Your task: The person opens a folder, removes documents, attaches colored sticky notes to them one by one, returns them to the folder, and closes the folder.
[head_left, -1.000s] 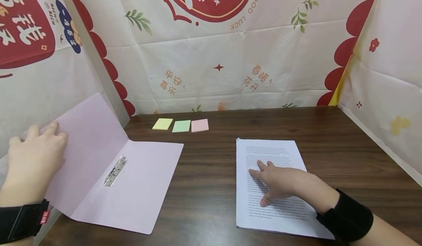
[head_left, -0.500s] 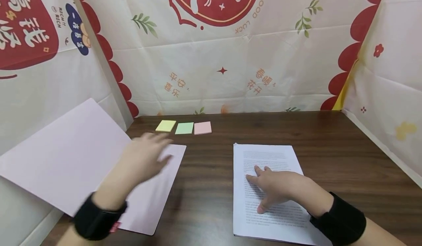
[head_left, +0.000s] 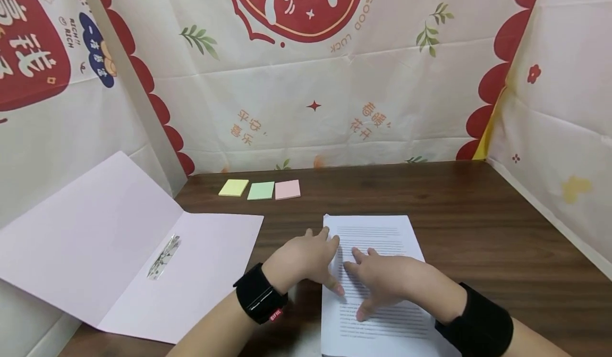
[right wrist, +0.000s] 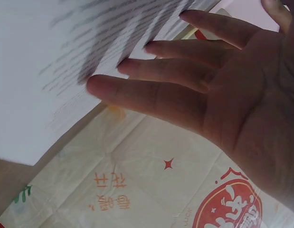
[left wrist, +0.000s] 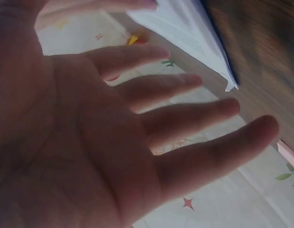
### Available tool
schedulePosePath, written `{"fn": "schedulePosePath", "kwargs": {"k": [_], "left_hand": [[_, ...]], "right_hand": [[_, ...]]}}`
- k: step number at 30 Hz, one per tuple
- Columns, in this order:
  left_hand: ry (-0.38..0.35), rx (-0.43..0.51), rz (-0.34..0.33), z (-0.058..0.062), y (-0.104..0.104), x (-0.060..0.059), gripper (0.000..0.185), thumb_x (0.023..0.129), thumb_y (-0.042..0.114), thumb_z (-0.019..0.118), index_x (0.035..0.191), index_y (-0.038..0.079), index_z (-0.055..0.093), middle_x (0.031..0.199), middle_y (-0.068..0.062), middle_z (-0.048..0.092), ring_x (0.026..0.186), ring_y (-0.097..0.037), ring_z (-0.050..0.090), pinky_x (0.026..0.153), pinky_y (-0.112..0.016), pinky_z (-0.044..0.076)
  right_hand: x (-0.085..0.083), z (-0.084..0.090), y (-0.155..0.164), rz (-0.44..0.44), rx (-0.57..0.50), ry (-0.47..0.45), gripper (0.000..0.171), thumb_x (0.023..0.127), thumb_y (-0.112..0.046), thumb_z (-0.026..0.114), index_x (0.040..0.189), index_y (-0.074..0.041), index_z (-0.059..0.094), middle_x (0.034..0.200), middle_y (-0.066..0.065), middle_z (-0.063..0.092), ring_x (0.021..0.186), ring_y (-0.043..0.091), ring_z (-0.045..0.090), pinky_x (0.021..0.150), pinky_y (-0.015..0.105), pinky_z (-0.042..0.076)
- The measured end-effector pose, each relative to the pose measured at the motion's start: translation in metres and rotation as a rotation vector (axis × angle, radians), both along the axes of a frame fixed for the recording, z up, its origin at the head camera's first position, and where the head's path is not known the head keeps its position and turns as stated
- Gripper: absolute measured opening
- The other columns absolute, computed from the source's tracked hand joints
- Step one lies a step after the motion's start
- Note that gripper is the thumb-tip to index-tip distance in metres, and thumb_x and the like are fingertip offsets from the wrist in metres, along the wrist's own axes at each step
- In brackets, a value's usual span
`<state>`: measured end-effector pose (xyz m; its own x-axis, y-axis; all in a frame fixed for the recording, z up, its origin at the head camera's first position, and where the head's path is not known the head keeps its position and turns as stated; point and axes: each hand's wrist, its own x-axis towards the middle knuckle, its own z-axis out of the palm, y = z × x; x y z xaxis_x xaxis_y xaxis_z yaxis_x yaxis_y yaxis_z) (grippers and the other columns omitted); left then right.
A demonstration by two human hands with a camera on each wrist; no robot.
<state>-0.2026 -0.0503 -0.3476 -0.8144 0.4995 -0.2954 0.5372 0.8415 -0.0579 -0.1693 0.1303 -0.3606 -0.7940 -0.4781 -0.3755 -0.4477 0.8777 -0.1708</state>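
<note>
Paper stack (head_left: 392, 330) on the near right-of-centre part of the worktop (head_left: 459, 213), long side running near to far, printed face up; near end cut off by the head view. Both hands are at it.

Right hand (head_left: 389, 280): over the middle of the top sheet, reaching in from the right. Fingers apart and extended, fingertips on the print, shadows meeting them in the right wrist view; thumb toward the near side.

Left hand (head_left: 306, 258): at the stack's left edge, fingers apart and fairly straight, thumb over the margin. Just beside the right hand. Whether its fingers touch the paper, cannot tell. Black band on each wrist.

Left side: pale pink folder (head_left: 131, 261), unfolded; right panel flat on the worktop, left cover tilted up toward the left wall cloth. Metal clip (head_left: 164, 257) on the right panel, beside the fold.

Far, left of centre: row of note pads, yellow (head_left: 234, 187), green (head_left: 261, 190), pink (head_left: 287, 189), left to right. Patterned white cloth (head_left: 406, 91) behind, with red scalloped edging.
</note>
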Motion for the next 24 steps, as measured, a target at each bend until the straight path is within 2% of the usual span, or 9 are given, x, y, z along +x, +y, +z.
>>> {"fn": "schedulePosePath", "kwargs": {"k": [3, 8, 12, 16, 24], "left_hand": [[-0.002, -0.021, -0.001, -0.002, 0.0, 0.0, 0.117, 0.07, 0.075, 0.086, 0.163, 0.017, 0.045, 0.171, -0.015, 0.039, 0.149, -0.047, 0.05, 0.112, -0.058, 0.053], [-0.012, -0.052, 0.004, -0.005, -0.004, -0.002, 0.115, 0.068, 0.069, 0.092, 0.161, 0.018, 0.048, 0.169, -0.014, 0.044, 0.145, -0.045, 0.055, 0.11, -0.056, 0.056], [-0.031, -0.055, -0.001, -0.008, -0.004, -0.004, 0.103, 0.067, 0.061, 0.097, 0.152, 0.019, 0.057, 0.154, -0.007, 0.058, 0.125, -0.031, 0.069, 0.099, -0.045, 0.061], [-0.034, -0.057, -0.008, -0.011, -0.003, -0.005, 0.094, 0.067, 0.056, 0.099, 0.145, 0.02, 0.061, 0.137, -0.004, 0.063, 0.104, -0.02, 0.068, 0.089, -0.037, 0.061], [-0.023, -0.053, -0.021, -0.01, -0.005, -0.005, 0.097, 0.065, 0.056, 0.1, 0.148, 0.023, 0.061, 0.144, -0.004, 0.062, 0.121, -0.024, 0.065, 0.095, -0.042, 0.059]], "right_hand": [[0.0, 0.002, 0.001, 0.024, -0.03, 0.005, 0.106, 0.074, -0.064, 0.089, 0.156, -0.008, 0.052, 0.172, 0.022, 0.034, 0.153, 0.049, 0.044, 0.117, 0.064, 0.046], [-0.009, 0.012, 0.013, -0.011, -0.112, -0.026, 0.105, 0.074, -0.056, 0.092, 0.157, -0.007, 0.051, 0.174, 0.022, 0.029, 0.157, 0.041, 0.042, 0.123, 0.062, 0.04], [-0.018, 0.019, 0.03, -0.057, -0.134, -0.025, 0.104, 0.073, -0.047, 0.096, 0.157, -0.006, 0.051, 0.173, 0.026, 0.03, 0.156, 0.047, 0.04, 0.121, 0.066, 0.039], [-0.027, 0.02, 0.043, -0.114, -0.103, -0.028, 0.105, 0.071, -0.044, 0.098, 0.156, -0.006, 0.051, 0.17, 0.031, 0.032, 0.154, 0.052, 0.039, 0.12, 0.069, 0.039], [-0.035, 0.005, 0.047, -0.191, -0.023, -0.058, 0.113, 0.069, -0.044, 0.099, 0.159, -0.002, 0.046, 0.167, 0.038, 0.03, 0.154, 0.058, 0.035, 0.119, 0.073, 0.035]]}}
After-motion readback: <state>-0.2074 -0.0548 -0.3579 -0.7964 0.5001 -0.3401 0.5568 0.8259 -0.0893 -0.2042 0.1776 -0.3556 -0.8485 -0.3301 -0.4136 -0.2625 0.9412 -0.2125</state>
